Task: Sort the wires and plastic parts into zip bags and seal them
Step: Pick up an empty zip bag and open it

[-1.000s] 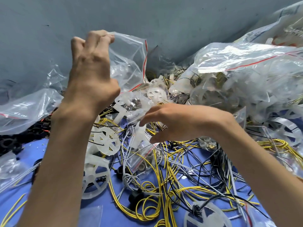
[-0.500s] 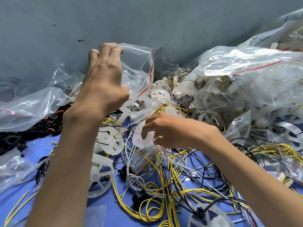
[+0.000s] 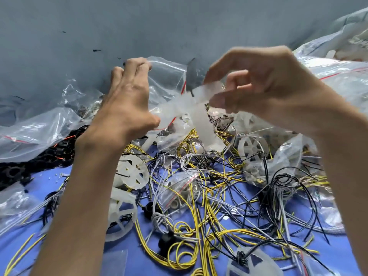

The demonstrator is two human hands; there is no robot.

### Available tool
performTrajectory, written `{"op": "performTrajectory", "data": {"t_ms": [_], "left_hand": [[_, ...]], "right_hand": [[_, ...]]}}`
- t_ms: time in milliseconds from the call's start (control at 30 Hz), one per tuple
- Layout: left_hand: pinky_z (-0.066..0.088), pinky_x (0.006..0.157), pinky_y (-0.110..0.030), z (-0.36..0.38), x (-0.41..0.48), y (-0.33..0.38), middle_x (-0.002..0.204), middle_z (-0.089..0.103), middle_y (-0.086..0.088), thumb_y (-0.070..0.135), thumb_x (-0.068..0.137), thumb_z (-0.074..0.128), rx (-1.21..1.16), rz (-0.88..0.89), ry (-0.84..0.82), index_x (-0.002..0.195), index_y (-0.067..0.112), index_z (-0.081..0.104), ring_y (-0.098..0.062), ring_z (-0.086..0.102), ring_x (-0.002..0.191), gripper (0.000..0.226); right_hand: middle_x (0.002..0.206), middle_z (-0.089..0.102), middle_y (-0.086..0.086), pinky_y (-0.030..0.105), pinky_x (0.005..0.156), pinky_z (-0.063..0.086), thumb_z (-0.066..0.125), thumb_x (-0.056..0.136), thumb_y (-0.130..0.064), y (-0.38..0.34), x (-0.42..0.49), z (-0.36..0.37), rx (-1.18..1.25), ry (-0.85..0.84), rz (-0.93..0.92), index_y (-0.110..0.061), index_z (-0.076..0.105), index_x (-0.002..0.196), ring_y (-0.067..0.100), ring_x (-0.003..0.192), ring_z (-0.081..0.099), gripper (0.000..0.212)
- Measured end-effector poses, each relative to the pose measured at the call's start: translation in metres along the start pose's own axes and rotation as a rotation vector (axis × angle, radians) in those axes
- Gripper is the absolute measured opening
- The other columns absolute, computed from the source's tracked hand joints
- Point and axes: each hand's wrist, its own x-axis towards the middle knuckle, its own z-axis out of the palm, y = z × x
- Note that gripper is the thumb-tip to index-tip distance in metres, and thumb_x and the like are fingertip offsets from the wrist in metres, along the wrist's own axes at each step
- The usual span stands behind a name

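My left hand (image 3: 127,102) grips the upper edge of a clear zip bag (image 3: 169,80) with a red seal line, holding it up near the grey wall. My right hand (image 3: 264,90) pinches a translucent white plastic part (image 3: 197,108) with flat spokes, lifted right beside the bag's mouth. Below both hands, yellow, black and grey wires (image 3: 199,196) lie tangled on the blue surface. White plastic wheels (image 3: 131,172) lie among them under my left forearm.
Filled clear bags (image 3: 338,76) pile up at the right, and another bag (image 3: 33,132) lies at the left over black plastic parts (image 3: 23,168). A small zip bag (image 3: 179,188) with metal pieces lies in the wires. The grey wall (image 3: 139,26) closes the back.
My right hand rose from the wire pile with a white plastic part and now holds it up by the bag. My left hand kept its grip on the bag.
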Motion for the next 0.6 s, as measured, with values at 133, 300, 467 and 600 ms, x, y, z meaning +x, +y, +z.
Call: {"op": "performTrajectory", "data": {"t_ms": [133, 300, 467, 600], "left_hand": [[0.026, 0.097, -0.02, 0.001, -0.002, 0.005, 0.144, 0.03, 0.004, 0.006, 0.063, 0.078, -0.127, 0.057, -0.021, 0.145, 0.014, 0.03, -0.018, 0.029, 0.118, 0.094], [0.014, 0.094, -0.004, 0.004, 0.001, 0.009, 0.147, 0.028, 0.001, 0.013, 0.058, 0.084, -0.126, 0.17, -0.07, 0.146, 0.014, 0.028, -0.02, 0.03, 0.122, 0.104], [0.02, 0.088, -0.008, 0.003, 0.001, 0.014, 0.146, 0.029, 0.004, 0.018, 0.057, 0.084, -0.136, 0.235, -0.12, 0.145, 0.014, 0.029, -0.017, 0.033, 0.108, 0.104], [0.024, 0.089, -0.014, 0.003, 0.0, 0.025, 0.146, 0.029, 0.003, 0.022, 0.053, 0.085, -0.146, 0.276, -0.134, 0.145, 0.012, 0.029, -0.015, 0.032, 0.107, 0.108]], "right_hand": [[0.075, 0.059, -0.015, 0.021, 0.054, 0.047, 0.069, 0.079, -0.019, -0.002, 0.005, 0.009, 0.018, 0.099, -0.019, -0.026, 0.057, 0.085, 0.014, 0.055, 0.06, 0.015], [0.073, 0.06, -0.014, 0.039, 0.057, 0.056, 0.071, 0.082, -0.017, 0.006, 0.008, 0.009, -0.142, 0.25, 0.047, -0.023, 0.062, 0.086, 0.013, 0.055, 0.066, 0.012], [0.067, 0.056, -0.025, 0.024, 0.058, 0.054, 0.077, 0.077, -0.025, 0.011, 0.01, 0.013, -0.361, 0.327, 0.086, -0.02, 0.069, 0.091, 0.005, 0.056, 0.065, 0.016], [0.063, 0.045, -0.031, 0.003, 0.061, 0.04, 0.077, 0.076, -0.028, 0.012, 0.011, 0.022, -0.497, 0.287, 0.096, -0.021, 0.071, 0.095, -0.008, 0.065, 0.059, 0.021]]}}
